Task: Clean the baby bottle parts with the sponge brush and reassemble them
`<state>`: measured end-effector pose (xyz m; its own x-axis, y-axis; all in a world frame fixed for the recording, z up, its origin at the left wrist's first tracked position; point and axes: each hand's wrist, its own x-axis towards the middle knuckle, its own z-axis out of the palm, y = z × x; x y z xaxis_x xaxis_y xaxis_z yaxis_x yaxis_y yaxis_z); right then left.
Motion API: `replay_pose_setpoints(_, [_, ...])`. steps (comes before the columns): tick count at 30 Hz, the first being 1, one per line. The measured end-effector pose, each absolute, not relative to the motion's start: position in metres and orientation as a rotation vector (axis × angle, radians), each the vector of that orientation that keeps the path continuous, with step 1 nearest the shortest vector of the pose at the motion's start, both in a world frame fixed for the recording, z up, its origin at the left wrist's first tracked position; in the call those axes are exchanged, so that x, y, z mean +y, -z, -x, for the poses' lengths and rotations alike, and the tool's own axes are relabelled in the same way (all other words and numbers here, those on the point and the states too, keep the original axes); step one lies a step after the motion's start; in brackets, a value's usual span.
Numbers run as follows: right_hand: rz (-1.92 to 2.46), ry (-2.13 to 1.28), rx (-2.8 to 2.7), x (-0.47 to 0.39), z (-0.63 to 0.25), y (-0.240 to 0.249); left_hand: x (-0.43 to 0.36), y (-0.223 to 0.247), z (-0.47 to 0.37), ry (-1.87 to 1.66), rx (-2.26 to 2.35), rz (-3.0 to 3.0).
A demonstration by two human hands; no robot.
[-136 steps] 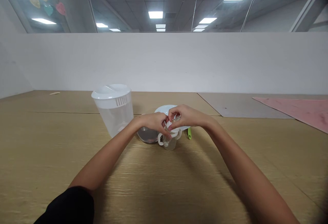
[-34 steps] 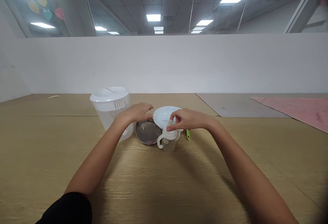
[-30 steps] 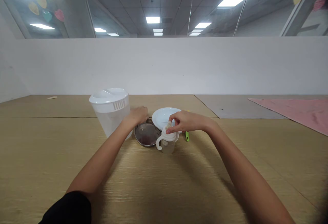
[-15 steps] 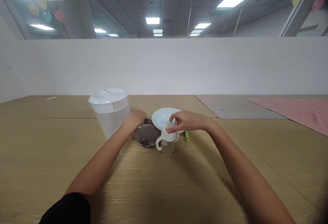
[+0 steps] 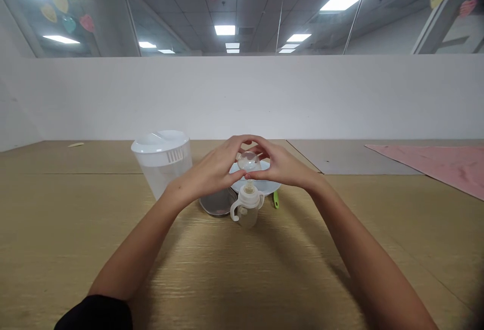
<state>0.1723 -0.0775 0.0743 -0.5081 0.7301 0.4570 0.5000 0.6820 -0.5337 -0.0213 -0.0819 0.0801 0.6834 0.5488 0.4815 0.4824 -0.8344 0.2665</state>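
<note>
Between my two hands, just above a baby bottle, is a clear dome-shaped bottle cap [image 5: 249,161]. My left hand [image 5: 217,165] grips it from the left, thumb in front and fingers behind. On the other side my right hand [image 5: 280,165] holds the same cap with thumb and fingers curved round it. The baby bottle [image 5: 248,211] stands upright on the table, with white side handles and a pale teat on top. Behind it lies a white plate [image 5: 269,188], partly covered by my hands. A round metal pan [image 5: 217,204] sits left of the bottle.
A tall translucent pitcher [image 5: 162,161] with a white lid stands behind my left forearm. A green handle [image 5: 276,200] pokes out beside the plate. Pink cloth [image 5: 438,165] lies at the far right, and a white wall [image 5: 242,98] rises behind the table [image 5: 212,274].
My left hand has come from beside the pitcher and pan to the middle, bringing the clear cap into view. My right hand has lifted off the bottle's teat and now holds the cap too.
</note>
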Motion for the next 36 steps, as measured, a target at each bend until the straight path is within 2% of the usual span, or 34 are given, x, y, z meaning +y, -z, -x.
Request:
replay_pose_setpoints(4, [1.02, -0.497, -2.261, -0.074, -0.177, -0.072, -0.073, -0.077, 0.024, -0.758, 0.92, -2.673])
replay_pose_setpoints(9, [1.093, -0.617, -2.389, -0.067, -0.177, -0.068, -0.067, -0.077, 0.027, -0.422, 0.857, -2.635])
replay_pose_setpoints(16, [1.15, -0.65, -2.556, -0.066, -0.171, -0.062, -0.056, -0.06, 0.015, 0.025, 1.003, -2.512])
replay_pose_setpoints(22, [1.212, -0.53, -2.507, -0.063, -0.168, -0.056, -0.028, -0.036, 0.007, -0.18, 0.798, -2.545])
replay_pose_setpoints(36, [1.221, -0.567, -2.517, -0.061, -0.173, -0.054, -0.022, -0.034, 0.007, -0.191, 0.746, -2.542])
